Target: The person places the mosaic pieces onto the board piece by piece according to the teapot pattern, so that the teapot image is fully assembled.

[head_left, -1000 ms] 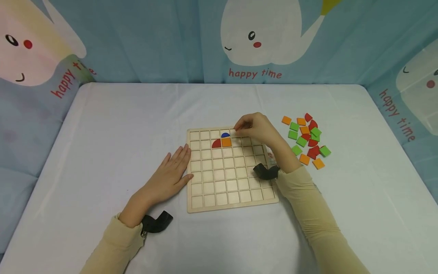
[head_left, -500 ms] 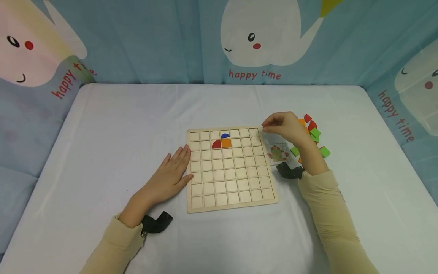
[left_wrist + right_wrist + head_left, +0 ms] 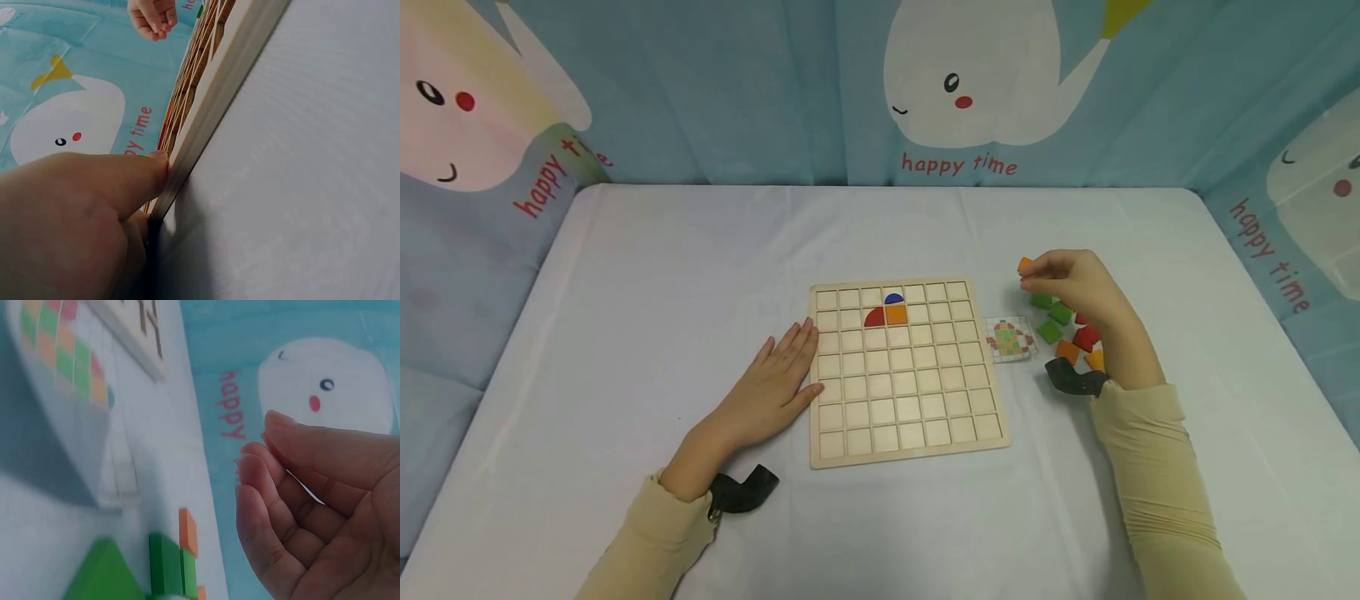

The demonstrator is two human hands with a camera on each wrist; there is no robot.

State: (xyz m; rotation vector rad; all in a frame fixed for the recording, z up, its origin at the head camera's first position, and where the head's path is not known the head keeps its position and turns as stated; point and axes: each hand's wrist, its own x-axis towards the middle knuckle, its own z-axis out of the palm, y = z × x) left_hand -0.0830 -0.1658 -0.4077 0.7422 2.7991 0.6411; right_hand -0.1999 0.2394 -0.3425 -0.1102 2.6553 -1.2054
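Observation:
A wooden grid board (image 3: 910, 456) lies on the white table. Set in its upper cells are a red quarter-round tile (image 3: 875, 317), an orange square tile (image 3: 897, 314) and a blue half-round tile (image 3: 894, 298). My left hand (image 3: 765, 392) rests flat with straight fingers against the board's left edge; its thumb (image 3: 134, 178) touches that edge in the left wrist view. To the right of the board, my right hand (image 3: 1075, 283) hovers over loose tiles, its fingers loosely bent and holding nothing. An orange tile (image 3: 1024, 263) lies just beyond its fingertips.
Several green (image 3: 1049, 332), red (image 3: 1086, 337) and orange (image 3: 1067, 351) tiles lie scattered under and beside my right hand, some hidden by it. A small pattern card (image 3: 1011, 339) lies between board and tiles. A patterned blue curtain (image 3: 760, 100) stands behind the table.
My right hand has moved right, from above the board's top rows to over the loose tiles, uncovering the pattern card. My left hand and the set tiles have stayed put.

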